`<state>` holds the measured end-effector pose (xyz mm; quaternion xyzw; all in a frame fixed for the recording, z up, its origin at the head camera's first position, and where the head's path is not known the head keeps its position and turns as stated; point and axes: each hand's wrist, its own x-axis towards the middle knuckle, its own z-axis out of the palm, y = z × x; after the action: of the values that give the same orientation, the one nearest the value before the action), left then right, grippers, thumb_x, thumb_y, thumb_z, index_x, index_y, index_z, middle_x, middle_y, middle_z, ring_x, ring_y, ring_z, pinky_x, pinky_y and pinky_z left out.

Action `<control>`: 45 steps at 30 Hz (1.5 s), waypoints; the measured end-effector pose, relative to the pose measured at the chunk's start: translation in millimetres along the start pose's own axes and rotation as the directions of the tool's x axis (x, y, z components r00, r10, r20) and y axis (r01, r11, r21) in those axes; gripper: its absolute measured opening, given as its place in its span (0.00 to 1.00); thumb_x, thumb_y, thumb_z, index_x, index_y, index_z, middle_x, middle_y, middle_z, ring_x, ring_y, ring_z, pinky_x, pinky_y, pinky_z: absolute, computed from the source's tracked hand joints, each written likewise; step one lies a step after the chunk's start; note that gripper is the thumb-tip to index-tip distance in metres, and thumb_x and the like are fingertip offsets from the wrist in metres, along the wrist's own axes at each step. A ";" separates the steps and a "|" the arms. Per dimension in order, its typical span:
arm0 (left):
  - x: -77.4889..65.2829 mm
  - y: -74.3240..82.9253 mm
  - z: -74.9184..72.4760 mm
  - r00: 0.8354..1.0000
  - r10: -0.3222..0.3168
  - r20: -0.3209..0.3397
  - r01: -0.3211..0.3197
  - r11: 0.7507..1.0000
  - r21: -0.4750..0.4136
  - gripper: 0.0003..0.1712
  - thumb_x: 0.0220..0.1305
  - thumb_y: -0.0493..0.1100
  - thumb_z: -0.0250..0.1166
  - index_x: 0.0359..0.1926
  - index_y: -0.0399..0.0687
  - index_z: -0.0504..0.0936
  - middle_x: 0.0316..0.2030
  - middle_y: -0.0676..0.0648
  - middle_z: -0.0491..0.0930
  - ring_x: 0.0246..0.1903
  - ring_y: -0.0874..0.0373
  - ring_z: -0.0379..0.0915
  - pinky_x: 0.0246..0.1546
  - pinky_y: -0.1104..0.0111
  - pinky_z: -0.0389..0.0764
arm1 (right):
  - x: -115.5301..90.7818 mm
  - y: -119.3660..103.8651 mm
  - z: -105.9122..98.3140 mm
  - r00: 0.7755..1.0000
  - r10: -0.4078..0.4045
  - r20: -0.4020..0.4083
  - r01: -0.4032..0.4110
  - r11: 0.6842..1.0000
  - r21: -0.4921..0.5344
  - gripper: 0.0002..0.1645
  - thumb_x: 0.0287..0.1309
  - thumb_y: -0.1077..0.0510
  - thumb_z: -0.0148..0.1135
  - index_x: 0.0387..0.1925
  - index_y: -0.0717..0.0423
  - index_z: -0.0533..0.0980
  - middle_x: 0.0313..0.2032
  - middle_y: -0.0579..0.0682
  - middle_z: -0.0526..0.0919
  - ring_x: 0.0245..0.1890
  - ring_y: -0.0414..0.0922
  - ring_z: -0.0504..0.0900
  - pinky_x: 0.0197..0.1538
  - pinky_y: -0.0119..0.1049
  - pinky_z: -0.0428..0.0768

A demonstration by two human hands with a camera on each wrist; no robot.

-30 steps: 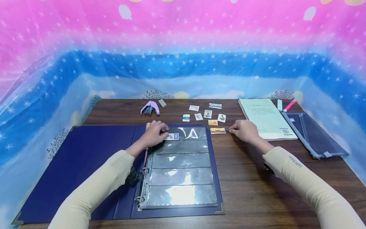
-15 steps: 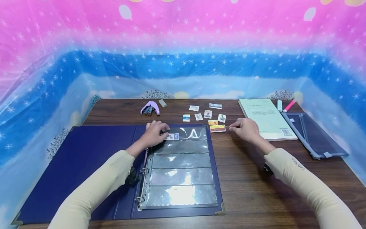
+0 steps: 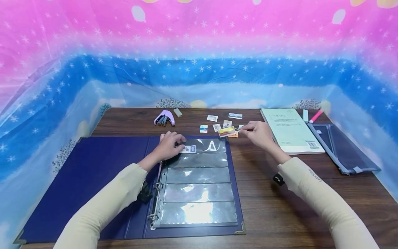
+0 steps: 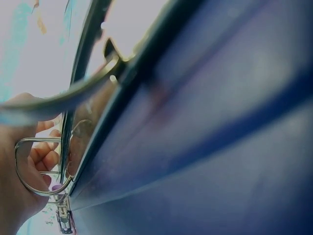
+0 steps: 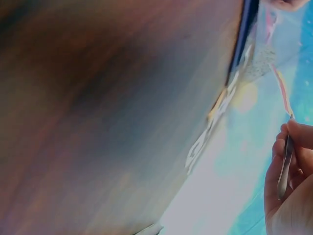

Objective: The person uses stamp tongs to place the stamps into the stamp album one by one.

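My right hand (image 3: pixel 258 134) pinches slim metal tweezers (image 5: pixel 285 171), and a yellow-and-red stamp (image 3: pixel 227 131) hangs tilted from their tips. Below and behind that stamp lie an orange stamp (image 3: pixel 234 135) and several others on the table. My left hand (image 3: pixel 169 146) rests with bent fingers at the upper left of a clear pocket page (image 3: pixel 197 174) in an open navy ring binder (image 3: pixel 93 180). Whether those fingers pinch the pocket film is not clear. Beside them, a pale stamp (image 3: pixel 189 149) with a purple part shows in the top pocket. Metal rings (image 4: pixel 39 191) cross the left wrist view.
At the right lie a pale green book (image 3: pixel 289 131), a dark mesh zip pouch (image 3: pixel 345 148), a pink marker (image 3: pixel 315 116) and a small pale block (image 3: pixel 305 115). A lilac object (image 3: pixel 164 117) and an eraser-like block (image 3: pixel 178 112) stand behind the binder.
The yellow-and-red stamp has been lifted off the table in the tweezers and carried left and slightly away, uncovering the orange stamp partly. My left hand has stayed on the page.
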<state>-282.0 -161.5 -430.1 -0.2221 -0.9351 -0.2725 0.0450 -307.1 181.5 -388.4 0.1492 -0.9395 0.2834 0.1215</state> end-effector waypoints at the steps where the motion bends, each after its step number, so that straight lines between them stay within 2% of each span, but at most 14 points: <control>1: 0.1 0.0 -0.1 1.000 0.000 0.000 0.000 1.000 0.002 0.10 0.60 0.41 0.61 0.42 0.45 0.80 0.33 0.45 0.75 0.36 0.52 0.63 0.46 0.54 0.55 | 2.1 -3.0 2.2 1.000 0.000 -0.002 0.000 1.000 0.003 0.10 0.53 0.51 0.65 0.34 0.52 0.85 0.25 0.49 0.83 0.18 0.41 0.69 0.23 0.33 0.63; 4: 0.4 0.5 -0.4 1.000 -0.003 0.000 0.003 1.000 0.000 0.09 0.60 0.42 0.61 0.41 0.46 0.80 0.33 0.45 0.75 0.36 0.52 0.63 0.47 0.54 0.55 | 8.5 -12.2 10.8 1.000 0.012 -0.002 -0.012 1.000 0.019 0.10 0.53 0.50 0.65 0.34 0.50 0.86 0.25 0.48 0.83 0.17 0.40 0.70 0.24 0.33 0.64; 8: 0.5 1.2 -0.6 1.000 0.000 -0.001 0.000 1.000 -0.009 0.07 0.60 0.42 0.61 0.39 0.46 0.79 0.33 0.45 0.75 0.36 0.52 0.63 0.46 0.55 0.55 | 16.9 -21.8 24.9 0.999 0.039 0.019 -0.040 0.998 0.054 0.11 0.52 0.50 0.66 0.34 0.50 0.86 0.26 0.49 0.84 0.19 0.43 0.73 0.24 0.34 0.65; 13: -0.1 1.6 -0.8 1.000 0.002 -0.001 -0.002 1.000 -0.011 0.06 0.60 0.41 0.61 0.37 0.46 0.78 0.32 0.46 0.73 0.35 0.53 0.61 0.45 0.56 0.54 | 25.2 -28.9 41.2 0.994 0.082 0.078 -0.086 0.994 0.060 0.11 0.51 0.48 0.66 0.34 0.47 0.86 0.36 0.49 0.87 0.32 0.46 0.83 0.30 0.35 0.72; 17: -0.9 1.9 -0.6 1.000 0.000 0.001 0.000 1.000 -0.015 0.04 0.60 0.42 0.61 0.36 0.47 0.77 0.31 0.46 0.72 0.35 0.53 0.60 0.45 0.56 0.53 | 28.2 -29.6 50.5 0.987 0.096 0.127 -0.104 0.993 0.056 0.10 0.51 0.47 0.66 0.32 0.44 0.86 0.36 0.48 0.88 0.38 0.45 0.84 0.35 0.37 0.75; 24: -1.4 2.9 -1.4 1.000 0.003 -0.011 -0.003 1.000 -0.011 0.03 0.60 0.41 0.62 0.34 0.47 0.77 0.31 0.46 0.72 0.35 0.53 0.60 0.44 0.57 0.53 | 30.5 -31.2 55.4 0.982 0.035 0.188 -0.039 0.999 0.016 0.07 0.50 0.51 0.66 0.29 0.45 0.86 0.34 0.47 0.87 0.35 0.44 0.83 0.32 0.33 0.72; 27: -0.9 2.6 -1.6 1.000 0.006 -0.017 -0.006 1.000 -0.004 0.03 0.59 0.41 0.62 0.34 0.47 0.77 0.31 0.46 0.72 0.35 0.53 0.60 0.43 0.57 0.53 | 32.0 -31.6 53.4 0.971 0.002 0.237 -0.002 1.000 0.001 0.07 0.50 0.51 0.65 0.30 0.46 0.86 0.35 0.47 0.87 0.36 0.44 0.82 0.33 0.33 0.72; 30: -0.6 1.5 -1.0 1.000 0.011 -0.019 -0.011 1.000 -0.001 0.04 0.59 0.41 0.62 0.34 0.47 0.77 0.31 0.46 0.73 0.35 0.53 0.60 0.43 0.58 0.53 | 35.8 -31.3 50.5 0.951 -0.037 0.306 0.041 0.999 -0.006 0.07 0.51 0.52 0.65 0.30 0.47 0.86 0.35 0.47 0.86 0.36 0.44 0.82 0.36 0.34 0.73; 34: 0.2 1.1 -0.8 1.000 0.016 -0.020 -0.016 1.000 -0.008 0.04 0.59 0.41 0.62 0.34 0.47 0.76 0.31 0.45 0.73 0.35 0.53 0.60 0.43 0.58 0.53 | 44.9 -31.5 45.1 0.912 -0.094 0.400 0.107 0.994 -0.010 0.07 0.50 0.54 0.66 0.30 0.49 0.86 0.33 0.47 0.86 0.35 0.43 0.80 0.39 0.35 0.74; 45: -0.5 0.6 1.1 1.000 0.006 -0.024 -0.006 1.000 -0.011 0.03 0.59 0.41 0.62 0.33 0.48 0.76 0.30 0.46 0.72 0.34 0.54 0.59 0.42 0.59 0.52 | 65.7 -29.8 36.5 0.802 -0.127 0.584 0.137 0.990 0.027 0.05 0.49 0.58 0.67 0.27 0.53 0.86 0.26 0.47 0.81 0.27 0.38 0.70 0.32 0.29 0.68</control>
<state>-281.3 -160.6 -430.8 -0.2218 -0.9323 -0.2802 0.0560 -362.8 123.1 -382.6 0.2930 -0.9209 0.2071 -0.1523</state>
